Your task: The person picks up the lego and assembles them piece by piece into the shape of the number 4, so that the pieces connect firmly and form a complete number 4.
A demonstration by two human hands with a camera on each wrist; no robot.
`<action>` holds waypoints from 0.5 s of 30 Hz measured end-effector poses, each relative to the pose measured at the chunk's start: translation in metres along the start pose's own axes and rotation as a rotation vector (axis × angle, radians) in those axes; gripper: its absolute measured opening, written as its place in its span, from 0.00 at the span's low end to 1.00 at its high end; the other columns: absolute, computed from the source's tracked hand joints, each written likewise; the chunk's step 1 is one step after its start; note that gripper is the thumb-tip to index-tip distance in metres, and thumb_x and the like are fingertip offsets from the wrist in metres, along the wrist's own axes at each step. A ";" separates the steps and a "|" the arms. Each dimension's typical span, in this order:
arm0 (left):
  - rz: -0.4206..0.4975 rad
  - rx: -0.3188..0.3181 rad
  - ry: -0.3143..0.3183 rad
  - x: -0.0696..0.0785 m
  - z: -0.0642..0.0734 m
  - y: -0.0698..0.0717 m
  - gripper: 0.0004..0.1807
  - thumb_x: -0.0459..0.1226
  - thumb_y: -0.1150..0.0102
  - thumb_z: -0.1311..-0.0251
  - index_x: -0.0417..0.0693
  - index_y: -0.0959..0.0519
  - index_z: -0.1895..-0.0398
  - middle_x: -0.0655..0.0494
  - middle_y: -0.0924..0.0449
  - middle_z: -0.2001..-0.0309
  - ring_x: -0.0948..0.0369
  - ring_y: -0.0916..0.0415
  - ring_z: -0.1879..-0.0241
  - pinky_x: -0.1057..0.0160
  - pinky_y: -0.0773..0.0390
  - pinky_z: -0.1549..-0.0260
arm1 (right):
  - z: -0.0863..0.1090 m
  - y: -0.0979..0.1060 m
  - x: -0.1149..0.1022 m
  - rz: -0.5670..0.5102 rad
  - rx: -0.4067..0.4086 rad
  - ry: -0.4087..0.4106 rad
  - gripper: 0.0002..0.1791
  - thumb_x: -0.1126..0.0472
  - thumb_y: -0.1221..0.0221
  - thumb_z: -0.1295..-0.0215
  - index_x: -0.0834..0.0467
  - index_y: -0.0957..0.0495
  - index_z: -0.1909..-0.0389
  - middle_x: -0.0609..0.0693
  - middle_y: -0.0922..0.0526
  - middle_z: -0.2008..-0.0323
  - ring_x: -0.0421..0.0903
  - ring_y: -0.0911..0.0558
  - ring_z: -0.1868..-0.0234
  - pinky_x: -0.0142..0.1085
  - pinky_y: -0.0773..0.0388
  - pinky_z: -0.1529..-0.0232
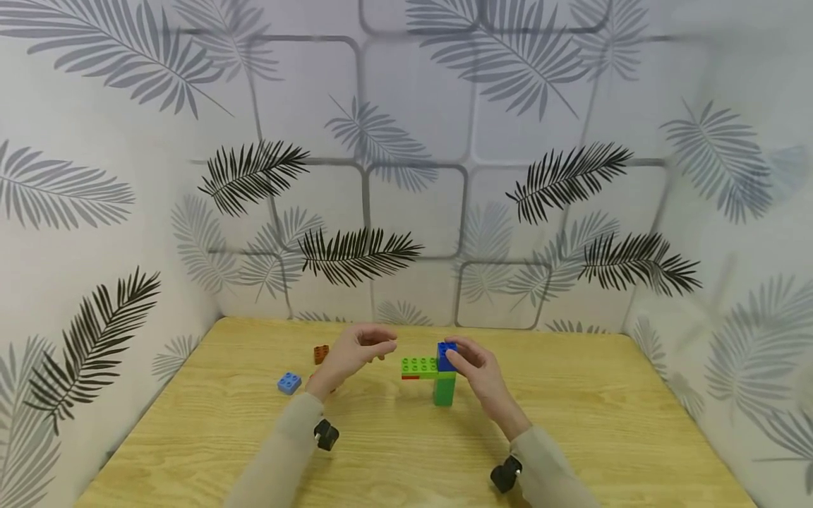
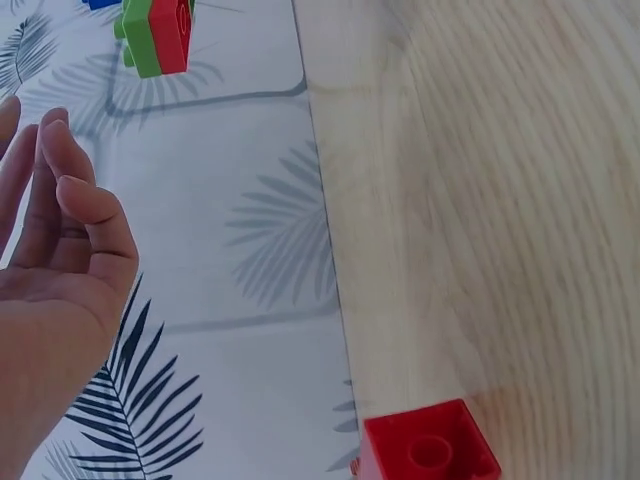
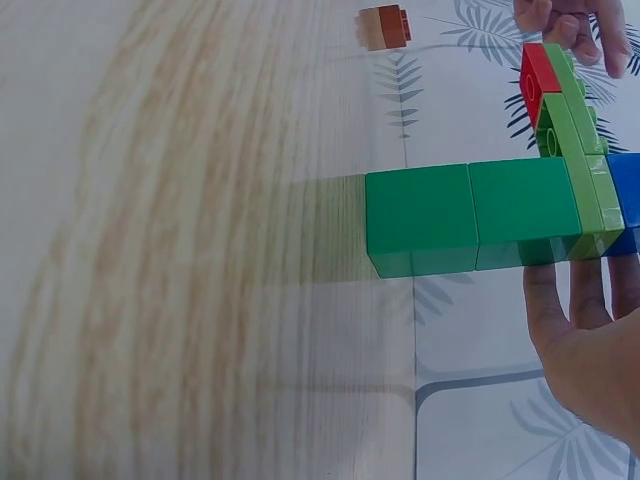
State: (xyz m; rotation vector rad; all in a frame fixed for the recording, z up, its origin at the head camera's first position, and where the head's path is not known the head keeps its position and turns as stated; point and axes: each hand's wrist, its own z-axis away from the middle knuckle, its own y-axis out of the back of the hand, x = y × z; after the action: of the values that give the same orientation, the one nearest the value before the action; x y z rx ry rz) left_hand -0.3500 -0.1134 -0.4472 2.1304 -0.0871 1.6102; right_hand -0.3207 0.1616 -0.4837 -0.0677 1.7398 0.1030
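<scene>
A block build stands on the table. Two stacked dark green bricks [image 3: 425, 220] form its upright. Across their top lies a long light green brick [image 1: 419, 365], reaching out to the left. Under its free end sits a red brick [image 3: 539, 80]. A dark blue brick [image 1: 446, 357] tops the build above the upright. My right hand [image 1: 483, 370] pinches this blue brick, thumb on its near side. To the left, my left hand [image 1: 360, 351] hovers apart from the build's free end, fingers loosely bent and holding nothing.
Left of the build lie a light blue brick [image 1: 288, 383] and an orange-brown brick [image 1: 321, 353]. Another red brick [image 2: 430, 445] lies by my left wrist, mostly hidden in the head view. A patterned wall [image 1: 413, 282] rises behind the wooden table [image 1: 381, 458].
</scene>
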 end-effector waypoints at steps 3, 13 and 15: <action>-0.004 0.002 0.016 -0.005 0.002 0.006 0.15 0.47 0.37 0.37 0.55 0.17 0.50 0.54 0.15 0.59 0.48 0.22 0.62 0.63 0.26 0.71 | 0.000 0.000 0.000 -0.012 0.002 -0.006 0.25 0.54 0.40 0.30 0.61 0.27 0.37 0.49 0.19 0.50 0.40 0.20 0.51 0.38 0.22 0.44; -0.016 0.010 0.046 -0.010 0.008 0.033 0.15 0.42 0.37 0.36 0.48 0.18 0.48 0.57 0.17 0.63 0.52 0.24 0.68 0.65 0.28 0.73 | 0.000 -0.001 0.000 -0.014 0.004 0.001 0.22 0.54 0.41 0.30 0.57 0.25 0.38 0.52 0.19 0.48 0.40 0.20 0.51 0.37 0.23 0.45; -0.021 0.001 0.066 -0.012 0.009 0.040 0.15 0.42 0.36 0.36 0.48 0.18 0.49 0.55 0.17 0.63 0.50 0.24 0.66 0.66 0.27 0.72 | 0.000 -0.001 0.001 -0.016 0.007 0.002 0.22 0.54 0.41 0.30 0.57 0.25 0.38 0.50 0.18 0.49 0.40 0.20 0.51 0.39 0.23 0.44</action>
State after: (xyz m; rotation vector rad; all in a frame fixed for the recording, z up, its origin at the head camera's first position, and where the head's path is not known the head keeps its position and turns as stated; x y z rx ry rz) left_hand -0.3584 -0.1550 -0.4472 2.0695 -0.0427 1.6671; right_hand -0.3212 0.1604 -0.4845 -0.0761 1.7415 0.0849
